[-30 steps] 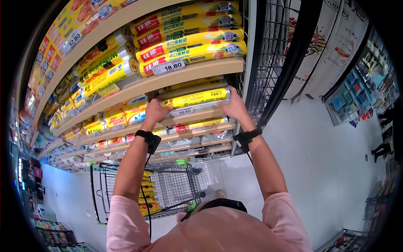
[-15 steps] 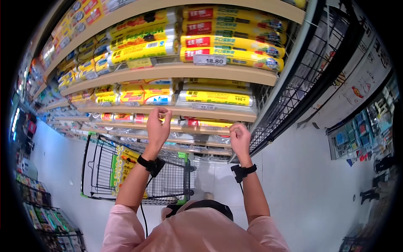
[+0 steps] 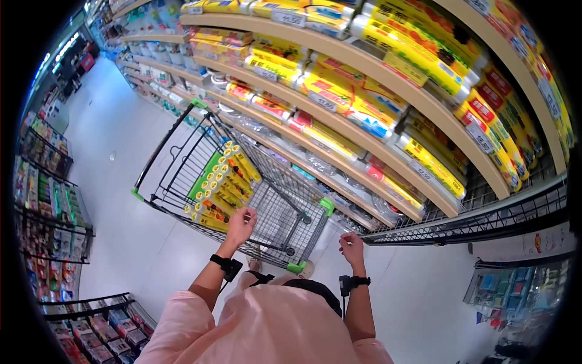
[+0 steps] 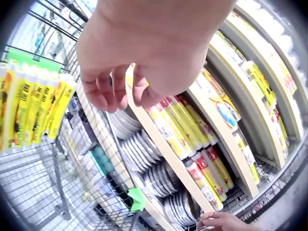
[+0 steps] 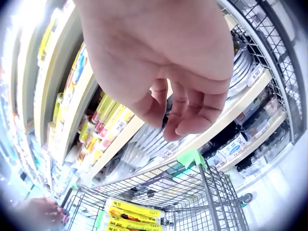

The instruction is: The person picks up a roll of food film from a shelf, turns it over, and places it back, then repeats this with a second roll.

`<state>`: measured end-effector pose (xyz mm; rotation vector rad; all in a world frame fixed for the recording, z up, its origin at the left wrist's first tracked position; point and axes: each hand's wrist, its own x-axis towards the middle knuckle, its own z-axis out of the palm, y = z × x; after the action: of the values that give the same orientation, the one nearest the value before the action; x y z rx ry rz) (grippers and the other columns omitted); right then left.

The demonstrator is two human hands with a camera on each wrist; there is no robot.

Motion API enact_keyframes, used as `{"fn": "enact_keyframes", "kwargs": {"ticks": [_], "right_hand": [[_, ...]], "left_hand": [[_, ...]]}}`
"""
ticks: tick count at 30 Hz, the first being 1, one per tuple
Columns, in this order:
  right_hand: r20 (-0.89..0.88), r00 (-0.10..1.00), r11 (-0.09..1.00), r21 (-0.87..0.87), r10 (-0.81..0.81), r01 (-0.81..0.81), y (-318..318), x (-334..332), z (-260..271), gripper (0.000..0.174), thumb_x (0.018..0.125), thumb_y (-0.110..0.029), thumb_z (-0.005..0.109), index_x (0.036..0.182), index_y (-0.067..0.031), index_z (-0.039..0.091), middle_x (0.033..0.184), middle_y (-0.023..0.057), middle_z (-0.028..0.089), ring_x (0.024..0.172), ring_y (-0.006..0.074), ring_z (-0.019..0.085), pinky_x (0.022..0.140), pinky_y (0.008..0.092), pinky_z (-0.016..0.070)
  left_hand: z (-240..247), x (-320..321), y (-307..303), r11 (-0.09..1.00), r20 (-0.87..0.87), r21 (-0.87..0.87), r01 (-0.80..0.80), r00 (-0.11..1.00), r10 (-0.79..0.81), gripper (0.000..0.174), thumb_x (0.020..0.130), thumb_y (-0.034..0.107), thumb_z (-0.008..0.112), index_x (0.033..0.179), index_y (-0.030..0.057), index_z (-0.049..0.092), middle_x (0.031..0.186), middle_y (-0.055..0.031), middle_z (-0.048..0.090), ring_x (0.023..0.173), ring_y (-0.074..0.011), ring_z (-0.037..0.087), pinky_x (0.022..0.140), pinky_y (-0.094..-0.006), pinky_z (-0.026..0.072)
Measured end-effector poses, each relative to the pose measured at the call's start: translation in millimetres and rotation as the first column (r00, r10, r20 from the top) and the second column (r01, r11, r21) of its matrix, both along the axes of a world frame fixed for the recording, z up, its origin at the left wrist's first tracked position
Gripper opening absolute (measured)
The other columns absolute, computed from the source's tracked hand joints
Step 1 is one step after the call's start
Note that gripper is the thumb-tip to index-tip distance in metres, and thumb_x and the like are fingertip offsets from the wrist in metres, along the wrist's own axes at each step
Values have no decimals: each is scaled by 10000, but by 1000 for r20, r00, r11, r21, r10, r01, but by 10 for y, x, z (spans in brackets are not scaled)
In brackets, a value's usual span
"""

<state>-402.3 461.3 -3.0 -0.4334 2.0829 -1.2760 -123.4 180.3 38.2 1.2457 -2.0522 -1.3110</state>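
In the head view my left hand (image 3: 242,224) hovers by the near side of the wire shopping cart (image 3: 276,221), close to the yellow packaged rolls (image 3: 224,188) stacked inside it. Its fingers hang loosely curled around nothing, as the left wrist view shows too. My right hand (image 3: 352,250) is past the cart's right end, in front of the lower shelving. That hand is likewise relaxed and holds nothing; its fingers (image 5: 180,110) droop with a gap beside the thumb. On a shelf to the right lies a yellow roll (image 3: 431,165) marked 100.
Long wooden shelves (image 3: 345,145) of yellow and red boxed rolls run along the far and right side. A black mesh panel (image 3: 485,212) closes their right end. Low racks (image 3: 48,218) stand at the left, across the pale floor (image 3: 115,236). Foil trays (image 4: 139,149) fill a lower shelf.
Both hands have left the roll on the shelf and drawn back toward the body. The view has turned left, so the cart now sits mid-frame and the shelves slant to the right.
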Motion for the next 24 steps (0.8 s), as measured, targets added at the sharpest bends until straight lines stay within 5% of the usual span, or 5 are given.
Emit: {"fn": "enact_keyframes", "kwargs": {"ticks": [5, 11, 15, 21, 24], "right_hand": [[89, 990, 988, 100, 113, -122, -470, 457, -1, 101, 875, -62, 623, 970, -28, 624, 834, 78, 674, 595, 151, 654, 470, 267, 494], [173, 971, 982, 59, 166, -178, -1213, 980, -48, 77, 908, -33, 589, 979, -7, 600, 827, 82, 682, 597, 114, 620, 487, 239, 479], [189, 951, 958, 104, 245, -268, -1761, 1281, -140, 70, 922, -28, 583, 986, -9, 601, 826, 81, 679, 588, 105, 605, 478, 241, 471], [329, 876, 931, -26, 352, -364, -2652, 1761, -376, 79, 939, -72, 587, 974, -4, 605, 760, 58, 643, 584, 93, 563, 467, 231, 414], [345, 857, 907, 33, 384, -420, -2994, 1907, -485, 134, 958, -120, 573, 957, 3, 628, 758, 63, 656, 630, 107, 590, 538, 245, 451]], "left_hand": [[-423, 822, -297, 989, -75, 142, -40, 996, 51, 174, 838, -30, 583, 1002, 8, 628, 901, -90, 687, 790, -188, 663, 727, -319, 533], [-662, 1559, -647, 943, -172, 262, -206, 951, 256, 135, 875, 29, 629, 1010, 25, 621, 859, -63, 666, 742, -132, 621, 681, -268, 505], [-734, 1895, -834, 893, -139, 280, -352, 905, 401, 95, 885, 62, 644, 947, 51, 572, 825, -3, 616, 695, -97, 554, 647, -258, 467], [-584, 2238, -1098, 864, -166, 375, -335, 893, 419, 89, 915, 81, 632, 990, 47, 599, 875, -10, 644, 790, -104, 593, 695, -260, 477], [-477, 2357, -1129, 847, -125, 405, -345, 897, 425, 119, 923, 95, 634, 1024, 32, 639, 924, -15, 666, 808, -102, 599, 702, -249, 478]]}}
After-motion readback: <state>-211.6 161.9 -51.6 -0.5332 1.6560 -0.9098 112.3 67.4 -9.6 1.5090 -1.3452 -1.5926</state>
